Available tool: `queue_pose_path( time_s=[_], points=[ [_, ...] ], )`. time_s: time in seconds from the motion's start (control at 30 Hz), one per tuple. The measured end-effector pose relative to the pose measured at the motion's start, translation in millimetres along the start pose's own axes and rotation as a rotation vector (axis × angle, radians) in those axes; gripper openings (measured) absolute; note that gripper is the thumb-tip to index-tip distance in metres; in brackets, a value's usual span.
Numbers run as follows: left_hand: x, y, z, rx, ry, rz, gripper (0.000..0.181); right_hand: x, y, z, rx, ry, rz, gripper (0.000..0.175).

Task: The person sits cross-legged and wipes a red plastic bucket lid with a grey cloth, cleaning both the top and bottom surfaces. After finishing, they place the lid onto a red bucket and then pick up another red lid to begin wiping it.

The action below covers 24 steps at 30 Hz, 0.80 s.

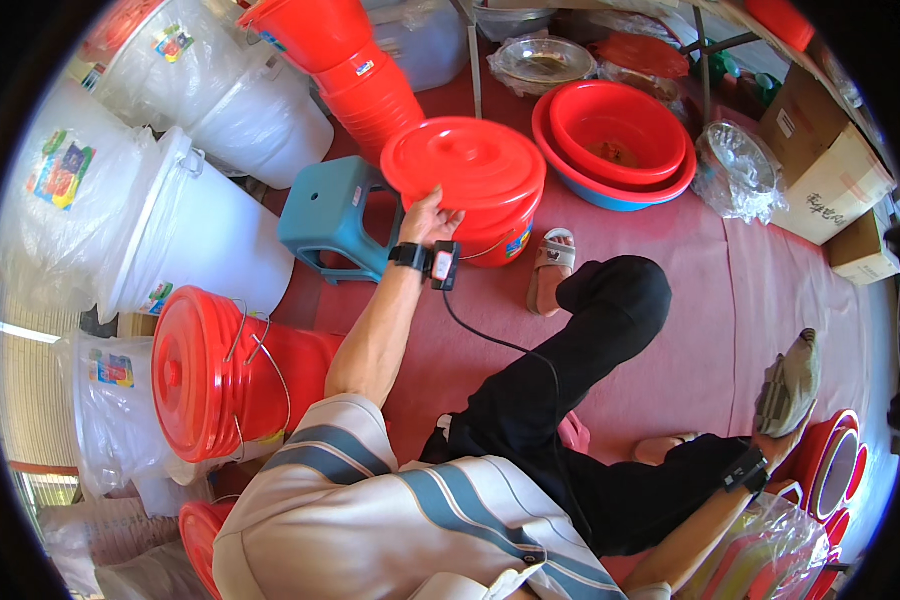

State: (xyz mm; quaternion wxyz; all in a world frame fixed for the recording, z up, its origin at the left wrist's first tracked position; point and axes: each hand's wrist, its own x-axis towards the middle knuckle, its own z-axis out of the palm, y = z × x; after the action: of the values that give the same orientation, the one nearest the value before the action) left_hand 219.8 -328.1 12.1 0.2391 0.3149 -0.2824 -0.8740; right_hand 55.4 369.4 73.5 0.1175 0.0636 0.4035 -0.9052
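My left hand [429, 219] grips the near rim of a round red plastic lid [461, 161], thumb on top and fingers curled below the edge. The lid lies over a red bucket [495, 244] with a wire handle and a colourful label. Whether the lid is seated all round cannot be told. Off to the right, my right hand [784, 444] holds a folded grey-green striped cloth [787, 386], away from the bucket. Each wrist wears a black strap with a small device; a cable runs from the left one across my black trousers.
A blue plastic stool [330, 202] stands left of the bucket, before white tubs [202, 217]. Behind it rises a stack of red buckets [367, 90]. Red basins [619, 135] sit ahead. A lidded red bucket [187, 375] is at my left; cardboard boxes [825, 165] stand far right.
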Motion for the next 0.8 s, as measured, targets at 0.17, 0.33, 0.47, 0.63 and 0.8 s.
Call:
queue_pose_path(
  time_s=[0.17,0.33,0.47,0.63,0.8],
  points=[
    [7,-18,-41,0.031,0.068,-0.056,0.022,-2,1,2,-0.002,0.031,-0.051,0.062],
    [1,-28,-50,0.295,0.171,-0.206,0.035,-10,8,18,0.027,0.082,-0.01,0.063],
    [-3,-24,-51,0.534,0.182,-0.259,0.05,-14,10,25,0.042,0.065,0.013,0.063],
    [-2,-20,-47,0.752,0.228,-0.174,0.052,-12,11,26,0.046,0.119,-0.014,0.065],
    [-1,-26,-54,0.733,0.212,-0.194,0.054,-8,13,23,0.115,0.122,0.021,0.064]
  ],
)
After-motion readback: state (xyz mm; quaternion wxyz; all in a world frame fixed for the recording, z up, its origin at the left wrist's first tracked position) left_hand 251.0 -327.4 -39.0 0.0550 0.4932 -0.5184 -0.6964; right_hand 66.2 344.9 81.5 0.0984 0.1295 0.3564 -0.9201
